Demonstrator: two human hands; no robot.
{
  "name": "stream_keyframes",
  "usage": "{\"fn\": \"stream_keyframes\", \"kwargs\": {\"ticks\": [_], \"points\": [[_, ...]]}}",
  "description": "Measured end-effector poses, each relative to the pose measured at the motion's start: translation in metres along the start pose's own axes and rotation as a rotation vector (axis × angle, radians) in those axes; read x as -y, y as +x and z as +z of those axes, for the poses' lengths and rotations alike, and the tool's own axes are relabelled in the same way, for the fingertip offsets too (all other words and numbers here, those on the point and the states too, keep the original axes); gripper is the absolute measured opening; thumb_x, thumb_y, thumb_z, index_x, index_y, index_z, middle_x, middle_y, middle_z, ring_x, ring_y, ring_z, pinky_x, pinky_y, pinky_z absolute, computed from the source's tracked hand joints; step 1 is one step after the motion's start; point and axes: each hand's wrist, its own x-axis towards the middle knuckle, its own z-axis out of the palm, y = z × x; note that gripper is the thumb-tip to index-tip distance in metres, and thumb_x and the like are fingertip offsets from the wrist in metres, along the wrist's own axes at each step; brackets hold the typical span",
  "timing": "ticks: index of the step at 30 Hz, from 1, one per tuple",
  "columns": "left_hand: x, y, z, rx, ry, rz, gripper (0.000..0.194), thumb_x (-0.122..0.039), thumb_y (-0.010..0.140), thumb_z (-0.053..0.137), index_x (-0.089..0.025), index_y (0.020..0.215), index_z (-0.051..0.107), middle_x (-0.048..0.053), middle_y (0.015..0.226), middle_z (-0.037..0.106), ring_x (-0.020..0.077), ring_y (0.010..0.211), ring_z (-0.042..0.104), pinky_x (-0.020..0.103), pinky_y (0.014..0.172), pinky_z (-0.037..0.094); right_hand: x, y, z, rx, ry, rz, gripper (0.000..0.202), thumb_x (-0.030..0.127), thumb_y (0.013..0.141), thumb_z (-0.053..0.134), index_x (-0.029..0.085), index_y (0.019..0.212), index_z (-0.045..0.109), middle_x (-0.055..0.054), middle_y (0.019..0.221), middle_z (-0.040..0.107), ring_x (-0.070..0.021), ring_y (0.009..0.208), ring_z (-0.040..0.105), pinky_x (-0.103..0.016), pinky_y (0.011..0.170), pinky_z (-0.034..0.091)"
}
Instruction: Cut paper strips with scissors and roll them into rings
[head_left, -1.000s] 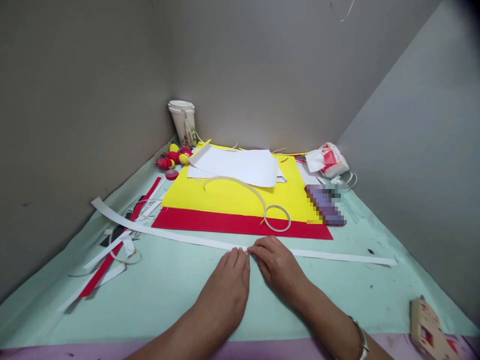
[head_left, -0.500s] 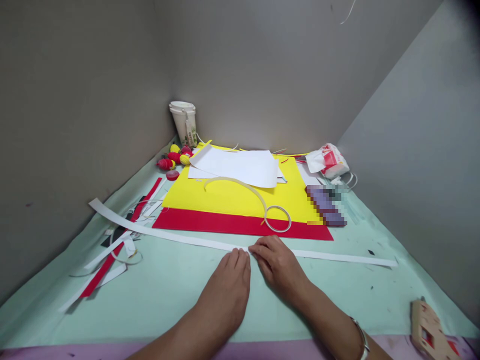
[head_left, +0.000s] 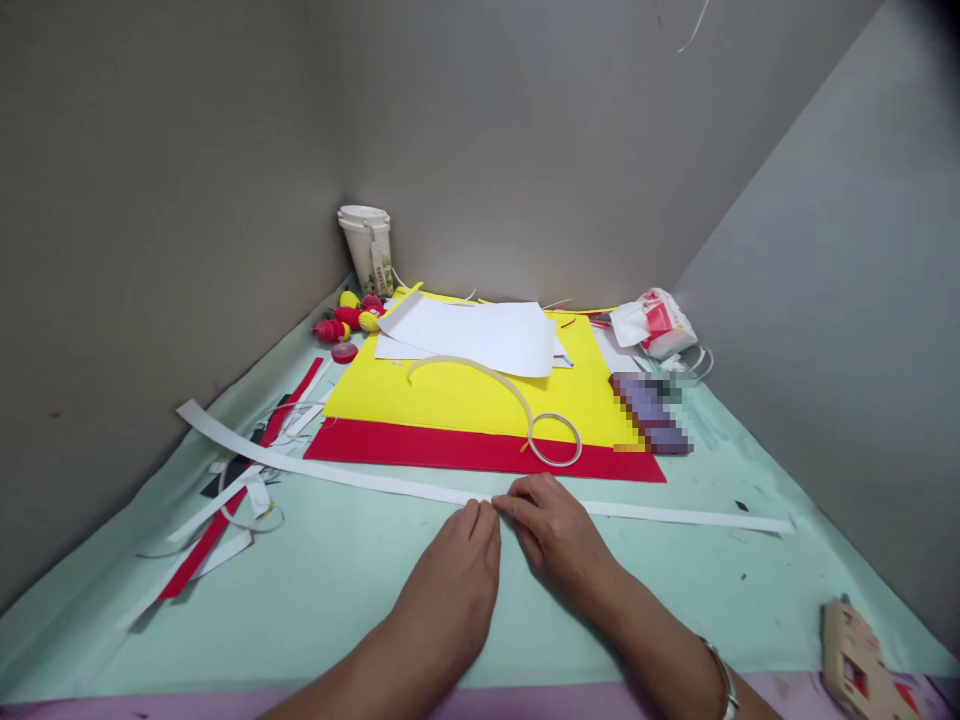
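A long white strip (head_left: 675, 514) stretches across the green cloth, its left end curling up over some scraps. Near its middle, my left hand (head_left: 461, 560) has its fingers pressed together on the strip's near edge. Just to the right, my right hand (head_left: 551, 525) pinches the same strip with thumb and forefinger, the fingertips of both hands almost touching. Beyond the hands lie a red sheet (head_left: 420, 450) and a yellow sheet (head_left: 435, 400), with white paper (head_left: 480, 335) on top. A silvery ring (head_left: 555, 440) and a curved pale strip (head_left: 487, 370) rest on them.
Red, white and black scraps (head_left: 202, 545) lie at the left. A white cup (head_left: 367, 250) and red and yellow bundles (head_left: 330, 330) stand behind. At the right are a blurred purple object (head_left: 649, 410), a tissue pack (head_left: 664, 322) and a beige tool (head_left: 855, 650).
The fingers of my right hand have shifted slightly left along the strip, closer to my left fingertips. Otherwise the scene looks the same.
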Motion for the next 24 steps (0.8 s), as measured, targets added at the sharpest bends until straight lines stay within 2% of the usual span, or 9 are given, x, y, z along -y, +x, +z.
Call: {"fn": "stream_keyframes", "kwargs": {"ticks": [4,10,14,19,24], "points": [[0.000,-0.001,0.001,-0.010,-0.003,-0.016,0.051,-0.006,0.080,0.038,0.002,0.129,0.052,0.022,0.129,0.057,0.0285,0.118,0.052,0.040,0.102,0.038,0.000,0.000,0.000,0.014,-0.022,-0.007,0.029,0.011,0.091,0.048,0.021,0.112,0.066,-0.009,0.092,0.062,-0.0195,0.085,0.056,-0.032,0.071,0.049],[-0.002,-0.003,0.005,-0.073,0.043,-0.022,0.050,-0.005,0.079,0.038,0.001,0.126,0.054,0.021,0.126,0.059,0.0280,0.116,0.055,0.040,0.099,0.041,0.000,0.002,0.000,0.013,-0.028,-0.011,0.028,0.013,0.092,0.046,0.021,0.109,0.067,-0.009,0.090,0.062,-0.0195,0.083,0.056,-0.032,0.070,0.048],[-0.005,-0.007,0.011,-0.171,0.129,-0.006,0.049,-0.006,0.079,0.038,0.003,0.124,0.055,0.022,0.125,0.060,0.0293,0.114,0.056,0.041,0.097,0.041,-0.001,0.002,0.000,0.016,-0.018,-0.018,0.028,0.011,0.090,0.047,0.021,0.108,0.067,-0.009,0.089,0.061,-0.0195,0.082,0.055,-0.032,0.069,0.048],[-0.008,-0.011,0.017,-0.276,0.131,-0.006,0.048,-0.003,0.077,0.036,0.006,0.119,0.058,0.024,0.123,0.061,0.0302,0.116,0.054,0.042,0.100,0.038,-0.003,0.002,0.001,0.022,0.017,0.005,0.030,0.010,0.089,0.047,0.022,0.108,0.067,-0.008,0.090,0.060,-0.0193,0.083,0.054,-0.032,0.070,0.048],[-0.007,-0.009,0.019,-0.219,0.106,-0.008,0.050,-0.004,0.077,0.036,0.007,0.122,0.055,0.026,0.126,0.058,0.0323,0.116,0.055,0.045,0.099,0.039,-0.004,0.004,0.001,0.022,0.063,0.035,0.028,0.011,0.090,0.048,0.022,0.107,0.067,-0.008,0.091,0.061,-0.0195,0.083,0.055,-0.033,0.071,0.049]]}}
